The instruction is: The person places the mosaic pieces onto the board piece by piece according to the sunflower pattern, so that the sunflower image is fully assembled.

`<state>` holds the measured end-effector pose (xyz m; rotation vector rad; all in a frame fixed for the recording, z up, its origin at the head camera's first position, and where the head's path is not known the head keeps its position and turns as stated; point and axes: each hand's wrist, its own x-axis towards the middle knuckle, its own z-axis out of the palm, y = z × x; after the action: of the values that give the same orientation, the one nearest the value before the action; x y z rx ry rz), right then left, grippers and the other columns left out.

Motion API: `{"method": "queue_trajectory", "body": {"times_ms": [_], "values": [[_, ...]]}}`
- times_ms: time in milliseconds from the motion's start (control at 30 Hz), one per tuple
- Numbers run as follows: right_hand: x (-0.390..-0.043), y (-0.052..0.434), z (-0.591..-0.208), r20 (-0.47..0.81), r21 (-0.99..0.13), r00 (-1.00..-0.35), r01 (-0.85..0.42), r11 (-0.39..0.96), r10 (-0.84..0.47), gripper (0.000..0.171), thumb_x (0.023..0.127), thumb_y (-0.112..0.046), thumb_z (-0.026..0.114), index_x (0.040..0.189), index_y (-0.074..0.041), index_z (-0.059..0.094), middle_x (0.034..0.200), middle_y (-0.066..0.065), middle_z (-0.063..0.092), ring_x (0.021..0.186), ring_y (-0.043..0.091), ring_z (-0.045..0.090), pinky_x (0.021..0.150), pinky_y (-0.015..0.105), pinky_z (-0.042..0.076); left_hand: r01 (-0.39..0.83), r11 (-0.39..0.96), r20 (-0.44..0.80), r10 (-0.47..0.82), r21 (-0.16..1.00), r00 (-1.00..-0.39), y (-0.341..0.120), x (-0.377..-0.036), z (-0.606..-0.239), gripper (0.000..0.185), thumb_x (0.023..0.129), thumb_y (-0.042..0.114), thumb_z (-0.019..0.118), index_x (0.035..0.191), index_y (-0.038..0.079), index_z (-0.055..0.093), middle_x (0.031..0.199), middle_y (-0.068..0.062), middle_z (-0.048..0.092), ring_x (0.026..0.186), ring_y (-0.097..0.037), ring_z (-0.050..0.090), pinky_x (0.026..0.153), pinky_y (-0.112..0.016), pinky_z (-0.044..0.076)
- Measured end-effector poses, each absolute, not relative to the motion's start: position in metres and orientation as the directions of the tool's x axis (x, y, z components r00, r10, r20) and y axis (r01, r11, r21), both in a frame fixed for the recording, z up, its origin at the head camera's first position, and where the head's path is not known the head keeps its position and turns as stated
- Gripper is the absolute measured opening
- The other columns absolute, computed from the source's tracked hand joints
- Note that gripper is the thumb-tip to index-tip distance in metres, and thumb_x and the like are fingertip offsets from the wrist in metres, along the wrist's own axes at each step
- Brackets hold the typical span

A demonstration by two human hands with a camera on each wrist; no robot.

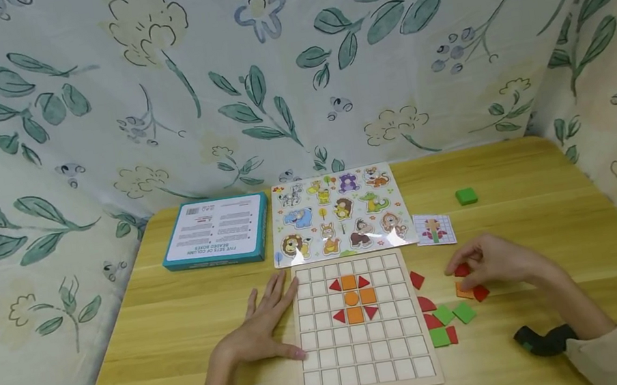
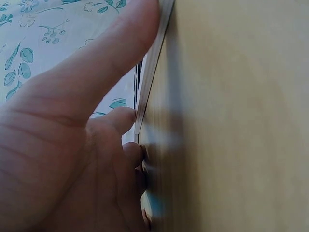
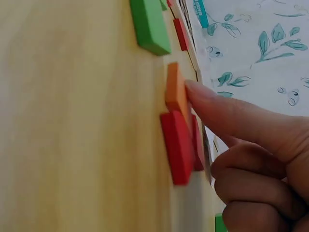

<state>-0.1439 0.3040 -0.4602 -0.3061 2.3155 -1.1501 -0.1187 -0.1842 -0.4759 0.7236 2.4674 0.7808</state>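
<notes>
A wooden grid board (image 1: 368,355) lies in the middle. Orange squares, an orange circle (image 1: 352,298) and several red triangles (image 1: 371,312) sit in its upper cells. My left hand (image 1: 265,327) rests along the board's left edge, fingers spread and thumb at the rim. To the right of the board, my right hand (image 1: 498,261) is over loose tiles. Its thumb touches an orange tile (image 3: 175,89) beside red tiles (image 3: 176,147). The head view shows a gap between that thumb and the index finger; the other fingers are curled.
More red and green tiles (image 1: 464,312) lie by the board's right edge. Behind the board are an animal picture board (image 1: 314,234), a small pattern card (image 1: 434,231) and a blue-edged box (image 1: 216,232). A green block (image 1: 466,196) lies farther right.
</notes>
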Motion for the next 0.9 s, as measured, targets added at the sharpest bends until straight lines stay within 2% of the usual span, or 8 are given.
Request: {"method": "queue_trajectory", "body": {"times_ms": [233, 433, 633, 900], "values": [[-0.144, 0.2943, -0.4606, -0.314, -0.777, -0.888, 0.036, 0.629, -0.337, 0.031, 0.085, -0.023, 0.086, 0.108, -0.004, 0.077, 0.067, -0.004, 0.041, 0.061, 0.01, 0.037, 0.053, 0.024, 0.029, 0.349, 0.702, -0.253, 0.601, 0.621, -0.758, -0.1856, -0.1189, -0.4775, 0.128, 0.078, 0.054, 0.086, 0.168, 0.019, 0.002, 0.174, -0.012, -0.018, 0.161, -0.037, -0.018, 0.124, -0.068, -0.017], [-0.1439, 0.2963, -0.4593, -0.334, -0.78, -0.869, 0.036, 0.625, -0.366, 0.032, 0.083, -0.018, 0.087, 0.109, -0.002, 0.076, 0.066, -0.004, 0.039, 0.059, 0.009, 0.035, 0.052, 0.023, 0.027, 0.354, 0.704, -0.253, 0.603, 0.616, -0.757, -0.1865, -0.1194, -0.4789, 0.128, 0.078, 0.054, 0.086, 0.168, 0.02, 0.001, 0.174, -0.012, -0.019, 0.161, -0.036, -0.019, 0.124, -0.067, -0.017], [-0.1447, 0.293, -0.46, -0.318, -0.782, -0.868, 0.012, 0.623, -0.382, 0.028, 0.087, -0.02, 0.084, 0.109, -0.004, 0.077, 0.068, -0.004, 0.042, 0.061, 0.008, 0.037, 0.054, 0.021, 0.029, 0.342, 0.709, -0.264, 0.595, 0.617, -0.759, -0.1869, -0.1192, -0.4782, 0.128, 0.078, 0.054, 0.086, 0.168, 0.021, 0.001, 0.174, -0.01, -0.019, 0.161, -0.034, -0.02, 0.124, -0.066, -0.017], [-0.1446, 0.2956, -0.4599, -0.32, -0.784, -0.864, 0.012, 0.62, -0.388, 0.032, 0.082, -0.016, 0.087, 0.109, -0.003, 0.076, 0.066, -0.004, 0.036, 0.059, 0.009, 0.034, 0.053, 0.023, 0.027, 0.343, 0.701, -0.254, 0.599, 0.625, -0.759, -0.1865, -0.119, -0.478, 0.128, 0.078, 0.054, 0.086, 0.168, 0.02, 0.003, 0.174, -0.011, -0.018, 0.161, -0.036, -0.018, 0.124, -0.067, -0.017]]}}
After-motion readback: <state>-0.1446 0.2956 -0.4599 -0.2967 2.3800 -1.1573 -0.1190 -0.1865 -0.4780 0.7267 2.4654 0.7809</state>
